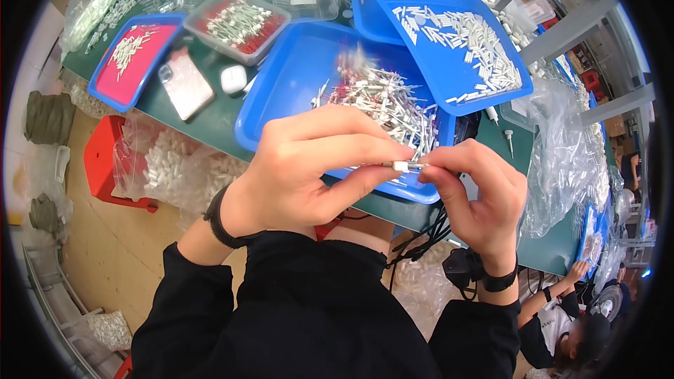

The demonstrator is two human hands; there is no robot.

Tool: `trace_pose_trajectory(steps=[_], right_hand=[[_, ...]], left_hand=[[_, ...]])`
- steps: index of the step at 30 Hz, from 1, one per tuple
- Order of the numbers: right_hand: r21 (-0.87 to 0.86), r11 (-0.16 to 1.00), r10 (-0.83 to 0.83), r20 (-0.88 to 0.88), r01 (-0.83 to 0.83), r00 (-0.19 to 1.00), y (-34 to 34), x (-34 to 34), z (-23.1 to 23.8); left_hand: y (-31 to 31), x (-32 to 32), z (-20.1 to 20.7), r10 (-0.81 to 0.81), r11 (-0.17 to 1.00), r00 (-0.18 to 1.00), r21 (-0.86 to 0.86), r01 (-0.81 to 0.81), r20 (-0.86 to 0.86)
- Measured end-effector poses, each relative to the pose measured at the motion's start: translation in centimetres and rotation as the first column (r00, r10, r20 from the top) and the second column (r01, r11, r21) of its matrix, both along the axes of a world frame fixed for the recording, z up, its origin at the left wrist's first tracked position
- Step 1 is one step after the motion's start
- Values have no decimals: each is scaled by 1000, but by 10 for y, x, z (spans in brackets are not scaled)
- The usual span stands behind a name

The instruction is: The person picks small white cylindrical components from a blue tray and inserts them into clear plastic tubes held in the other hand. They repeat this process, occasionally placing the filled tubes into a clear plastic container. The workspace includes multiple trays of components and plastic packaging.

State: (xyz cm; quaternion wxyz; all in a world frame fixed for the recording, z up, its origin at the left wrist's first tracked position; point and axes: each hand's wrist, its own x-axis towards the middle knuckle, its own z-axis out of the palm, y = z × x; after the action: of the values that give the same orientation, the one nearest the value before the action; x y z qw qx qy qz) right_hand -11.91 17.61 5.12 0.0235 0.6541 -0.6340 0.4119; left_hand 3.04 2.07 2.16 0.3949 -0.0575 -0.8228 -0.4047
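Close to the near rim of a large blue tray [247,125], both my hands meet on one small white part with a thin metallic rod through it [400,165]. My left hand [302,172] pinches its left end between thumb and fingertips. The right end of the rod is pinched by my right hand [484,193]. Behind the fingers, a heap of thin white-and-red rod pieces [393,102] lies in the tray, with a white blur above its far part. Overlapping the tray's right side is another blue tray [449,63], holding many short white tubes [484,49].
On the green table [221,123] lie a phone [186,85], a white earbud case [233,80], a clear box of rods [239,24] and a small red-lined tray [133,63]. A red stool [105,161] stands left. Plastic bags [554,147] and a co-worker [569,323] are at right.
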Motion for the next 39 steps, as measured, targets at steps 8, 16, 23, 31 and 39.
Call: trace_pose_trajectory(steps=[8, 16, 23, 31, 39], right_hand=[[-57, 997, 43, -81, -47, 996, -5, 3, 0], [86, 991, 88, 172, -104, 981, 0, 0, -13], [121, 963, -257, 162, 239, 953, -32, -81, -9], [365, 815, -370, -270, 450, 889, -56, -194, -66], [314, 890, -217, -345, 330, 913, -91, -198, -79]], left_hand=[[-1, 0, -5, 19, 993, 999, -113, -22, -26], [1, -1, -9, 51, 966, 997, -250, -63, -54], [-57, -8, -33, 332, 913, 888, -346, -217, 319], [-206, -14, -43, 661, 736, 611, -531, -419, 435], [-216, -13, -45, 770, 614, 504, -669, -419, 391]])
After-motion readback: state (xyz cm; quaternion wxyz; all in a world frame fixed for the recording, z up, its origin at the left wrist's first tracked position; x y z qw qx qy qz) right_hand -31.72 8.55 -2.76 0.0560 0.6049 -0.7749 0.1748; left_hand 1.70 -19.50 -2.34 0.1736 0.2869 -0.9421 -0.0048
